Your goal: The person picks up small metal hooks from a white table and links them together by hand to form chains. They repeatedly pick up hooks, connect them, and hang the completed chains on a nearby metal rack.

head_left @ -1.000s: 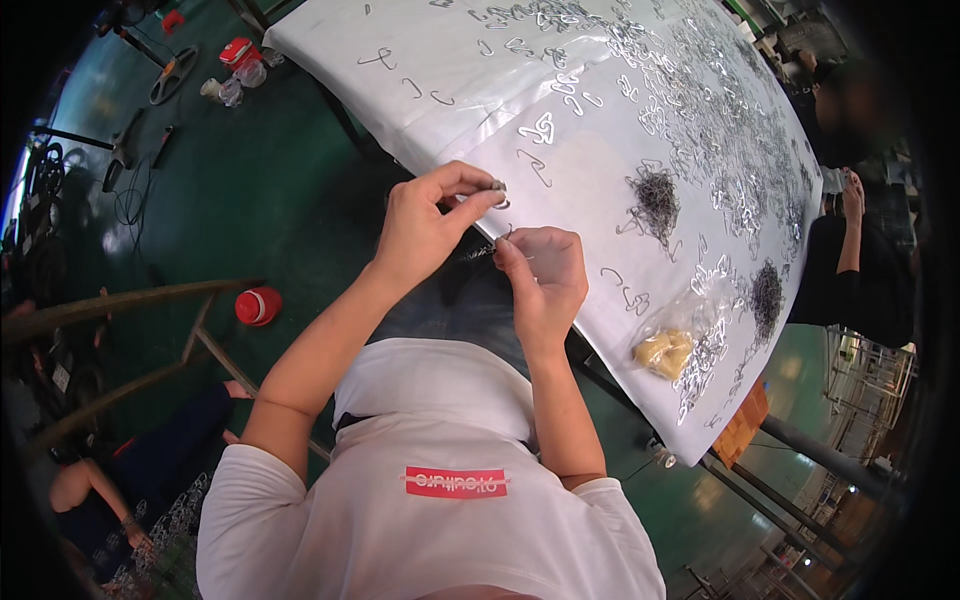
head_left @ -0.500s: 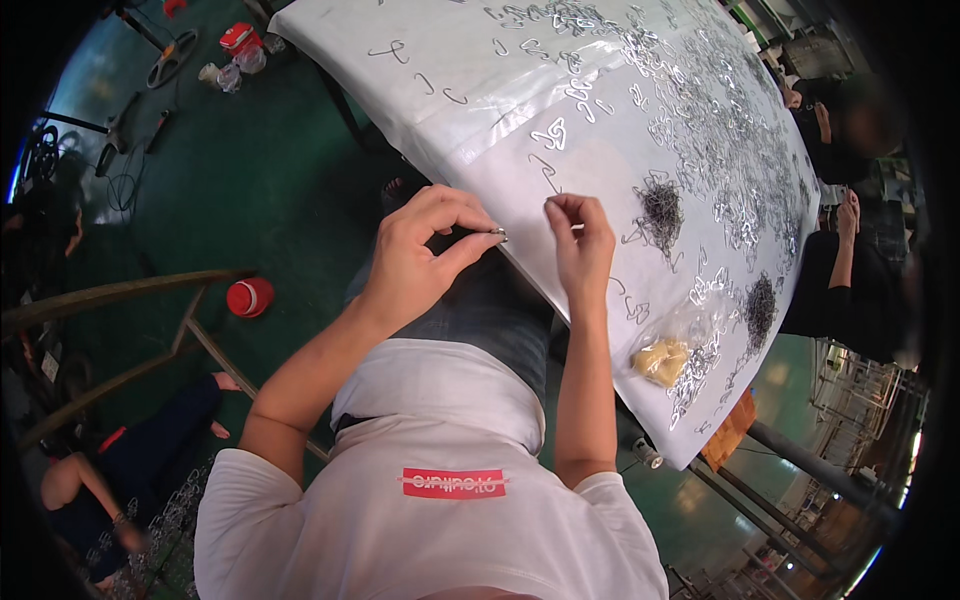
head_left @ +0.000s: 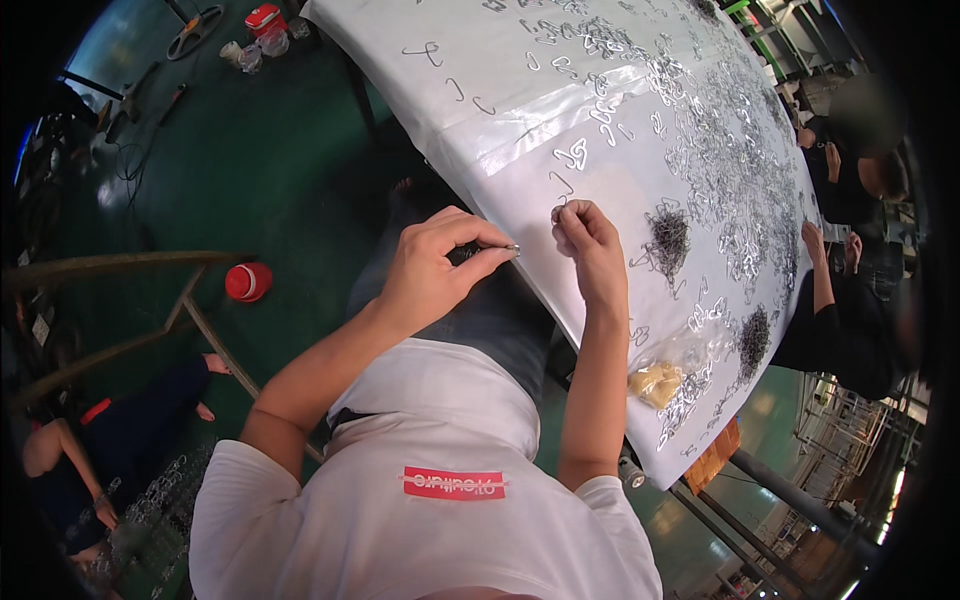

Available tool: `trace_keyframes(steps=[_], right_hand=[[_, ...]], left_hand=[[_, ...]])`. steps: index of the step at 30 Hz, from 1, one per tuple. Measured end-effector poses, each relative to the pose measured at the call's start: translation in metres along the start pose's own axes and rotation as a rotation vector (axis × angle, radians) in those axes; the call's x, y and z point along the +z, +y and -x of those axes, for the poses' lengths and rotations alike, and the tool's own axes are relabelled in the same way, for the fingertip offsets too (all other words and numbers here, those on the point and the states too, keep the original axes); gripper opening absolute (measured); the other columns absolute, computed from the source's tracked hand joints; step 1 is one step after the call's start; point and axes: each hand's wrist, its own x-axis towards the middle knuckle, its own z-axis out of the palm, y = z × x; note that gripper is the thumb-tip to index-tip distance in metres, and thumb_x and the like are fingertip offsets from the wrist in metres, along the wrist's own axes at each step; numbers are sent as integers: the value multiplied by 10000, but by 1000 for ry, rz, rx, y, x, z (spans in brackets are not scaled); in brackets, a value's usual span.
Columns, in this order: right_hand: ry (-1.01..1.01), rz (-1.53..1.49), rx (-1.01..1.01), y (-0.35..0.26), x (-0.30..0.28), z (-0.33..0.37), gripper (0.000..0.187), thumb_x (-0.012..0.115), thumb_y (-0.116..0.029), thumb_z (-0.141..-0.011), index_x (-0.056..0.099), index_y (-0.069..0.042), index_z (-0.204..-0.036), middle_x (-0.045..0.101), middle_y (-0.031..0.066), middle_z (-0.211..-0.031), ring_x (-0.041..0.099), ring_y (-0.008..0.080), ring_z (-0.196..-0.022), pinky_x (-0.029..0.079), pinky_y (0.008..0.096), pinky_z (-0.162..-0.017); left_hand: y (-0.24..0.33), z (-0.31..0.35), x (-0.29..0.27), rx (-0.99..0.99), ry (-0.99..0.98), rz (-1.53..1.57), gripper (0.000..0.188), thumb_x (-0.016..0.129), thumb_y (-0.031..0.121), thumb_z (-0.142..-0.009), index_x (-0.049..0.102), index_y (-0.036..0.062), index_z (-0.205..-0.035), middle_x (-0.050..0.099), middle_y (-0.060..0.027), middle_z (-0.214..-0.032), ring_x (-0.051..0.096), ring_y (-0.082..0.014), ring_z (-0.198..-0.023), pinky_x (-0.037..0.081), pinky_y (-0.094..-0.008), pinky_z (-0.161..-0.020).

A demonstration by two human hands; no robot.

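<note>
My left hand [head_left: 440, 262] is closed in a pinch just off the near edge of the white-covered table [head_left: 480, 215]. A small shiny metal piece [head_left: 514, 250] shows at its fingertips, too small to tell its exact shape. To the right, over the table, my right hand [head_left: 592, 245] also has its thumb and fingers pressed together. Anything between those fingertips is hidden. Right beyond them lies a dark bent wire hook [head_left: 561, 184], and I cannot tell whether they touch it. A light triangular wire piece [head_left: 572, 153] rests farther up the table.
Bright wire pieces [head_left: 700, 145] are scattered over the far table. Dark wire pieces form heaps [head_left: 668, 240] [head_left: 753, 340] near a clear bag with yellow contents [head_left: 657, 384]. Co-workers [head_left: 835, 310] sit along the right side. A red container [head_left: 248, 282] stands on the floor, left, beside a curved rail [head_left: 120, 263].
The view has shifted slightly, so the table and floor things sit a little differently. Both hands keep their pinches and appear slightly farther right and lower in the picture.
</note>
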Motion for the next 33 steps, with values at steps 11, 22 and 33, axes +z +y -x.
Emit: trace_keyframes(steps=[11,22,33], right_hand=[[210,-212,-293,-33,73,75,277,647,19,-858,456,-32,-1052,637,118,-898,572,115,-654,470,220,-541],[345,-76,-433,-23,80,71,288,637,42,-883,397,-39,-1019,625,129,-884,612,130,-714,542,245,-609],[329,-36,-634,-6,74,71,311,604,107,-861,375,-43,-1008,624,166,-896,636,168,-698,552,269,-639]], left_hand=[[8,4,7,101,45,-60,119,732,-2,-742,702,38,-851,694,-45,-791,624,-198,-746,488,-308,-617],[-2,2,16,161,65,-133,144,726,-12,-712,686,50,-836,685,-49,-787,620,-218,-741,476,-329,-678],[-63,-61,36,191,73,-226,125,708,80,-794,708,50,-915,677,-82,-921,602,-272,-882,481,-363,-791]])
